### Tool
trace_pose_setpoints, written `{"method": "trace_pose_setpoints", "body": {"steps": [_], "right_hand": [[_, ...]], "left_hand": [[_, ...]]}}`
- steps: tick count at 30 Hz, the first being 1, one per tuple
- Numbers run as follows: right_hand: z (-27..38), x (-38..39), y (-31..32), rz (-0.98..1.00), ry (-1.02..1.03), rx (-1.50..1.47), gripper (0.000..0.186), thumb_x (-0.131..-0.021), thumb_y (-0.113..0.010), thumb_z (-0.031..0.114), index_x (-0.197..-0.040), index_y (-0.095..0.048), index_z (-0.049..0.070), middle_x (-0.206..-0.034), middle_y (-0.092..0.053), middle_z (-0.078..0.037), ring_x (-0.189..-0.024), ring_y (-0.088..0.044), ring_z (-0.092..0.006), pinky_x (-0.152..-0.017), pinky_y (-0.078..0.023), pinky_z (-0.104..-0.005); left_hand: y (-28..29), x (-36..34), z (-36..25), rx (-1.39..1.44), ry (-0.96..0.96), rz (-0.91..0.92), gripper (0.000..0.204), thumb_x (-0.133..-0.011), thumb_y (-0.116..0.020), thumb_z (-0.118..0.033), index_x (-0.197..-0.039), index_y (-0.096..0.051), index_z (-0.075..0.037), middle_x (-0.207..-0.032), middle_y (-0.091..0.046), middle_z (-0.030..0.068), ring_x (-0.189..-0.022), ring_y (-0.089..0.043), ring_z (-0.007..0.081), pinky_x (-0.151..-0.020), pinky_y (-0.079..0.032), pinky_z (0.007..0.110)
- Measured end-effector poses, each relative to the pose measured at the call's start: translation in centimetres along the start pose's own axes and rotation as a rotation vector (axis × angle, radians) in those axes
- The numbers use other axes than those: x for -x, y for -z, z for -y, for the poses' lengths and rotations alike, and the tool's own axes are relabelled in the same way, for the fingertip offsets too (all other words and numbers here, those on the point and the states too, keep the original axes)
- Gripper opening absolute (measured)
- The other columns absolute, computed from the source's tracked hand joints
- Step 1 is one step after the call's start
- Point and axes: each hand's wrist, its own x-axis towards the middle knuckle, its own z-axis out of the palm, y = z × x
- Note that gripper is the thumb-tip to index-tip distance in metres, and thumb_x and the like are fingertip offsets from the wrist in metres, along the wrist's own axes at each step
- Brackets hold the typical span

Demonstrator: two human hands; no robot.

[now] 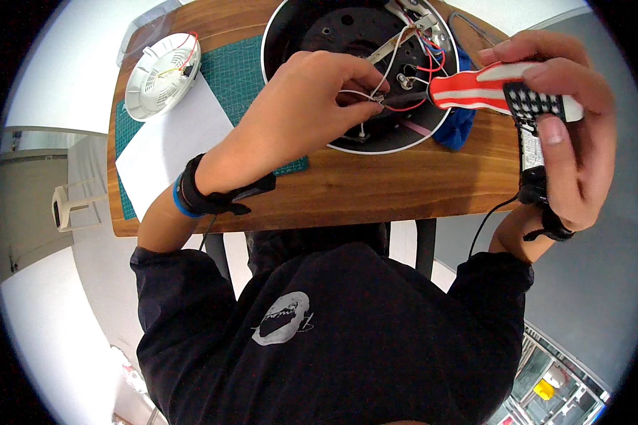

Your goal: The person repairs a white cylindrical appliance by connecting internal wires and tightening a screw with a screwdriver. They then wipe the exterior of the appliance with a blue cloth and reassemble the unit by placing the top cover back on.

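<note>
My left fingers (364, 72) pinch a white wire (392, 58) inside the round black shell (308, 39); my right fingers (578, 79) hug a red-and-white screwdriver (468, 91) (it points to nine o'clock).

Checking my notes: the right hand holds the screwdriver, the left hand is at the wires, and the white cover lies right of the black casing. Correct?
Not quite: in the head view, the white cover lies left of the black casing; the right hand holds the screwdriver and the left hand is at the wires.
</note>
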Motion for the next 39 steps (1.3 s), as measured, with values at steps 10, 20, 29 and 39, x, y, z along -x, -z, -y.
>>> {"method": "trace_pose_setpoints", "body": {"steps": [10,20,29,39], "right_hand": [[0.9,-0.7,-0.8,-0.037,0.073,0.206,0.037,-0.097,-0.076,0.018,-0.127,-0.060,0.002,-0.125,-0.068,-0.036,-0.108,-0.070,-0.0324,-0.095,-0.056,-0.0418],[1.5,-0.5,1.1,0.091,0.047,0.139,0.056,-0.087,-0.089,0.013,-0.133,-0.060,0.000,-0.125,-0.070,-0.038,-0.113,-0.074,-0.0393,-0.097,-0.059,-0.0424],[0.9,0.6,-0.1,0.001,0.067,0.057,0.054,-0.097,-0.082,0.026,-0.136,-0.056,-0.002,-0.125,-0.068,-0.042,-0.112,-0.074,-0.0433,-0.097,-0.059,-0.0462],[1.7,-0.6,0.8,0.125,0.108,0.063,0.056,-0.093,-0.087,0.031,-0.130,-0.061,-0.002,-0.121,-0.070,-0.041,-0.111,-0.075,-0.0411,-0.096,-0.059,-0.0438]], "left_hand": [[0.1,-0.1,0.2,-0.029,-0.042,0.009,0.025,-0.096,-0.079,-0.003,-0.120,-0.077,0.003,-0.108,-0.081,0.0120,-0.101,-0.079,0.0159,-0.091,-0.064,0.031],[0.1,0.1,0.1,0.007,-0.057,-0.008,0.024,-0.097,-0.079,-0.005,-0.120,-0.076,0.003,-0.109,-0.080,0.0132,-0.101,-0.080,0.0192,-0.092,-0.065,0.033],[-0.4,0.2,0.5,-0.085,-0.142,-0.061,0.024,-0.095,-0.080,-0.008,-0.116,-0.077,0.000,-0.106,-0.080,0.0160,-0.098,-0.081,0.0252,-0.088,-0.064,0.035],[-0.5,0.3,0.5,-0.157,-0.223,-0.094,0.024,-0.092,-0.081,-0.009,-0.115,-0.077,-0.001,-0.103,-0.078,0.0182,-0.094,-0.080,0.0323,-0.083,-0.063,0.038]]}}
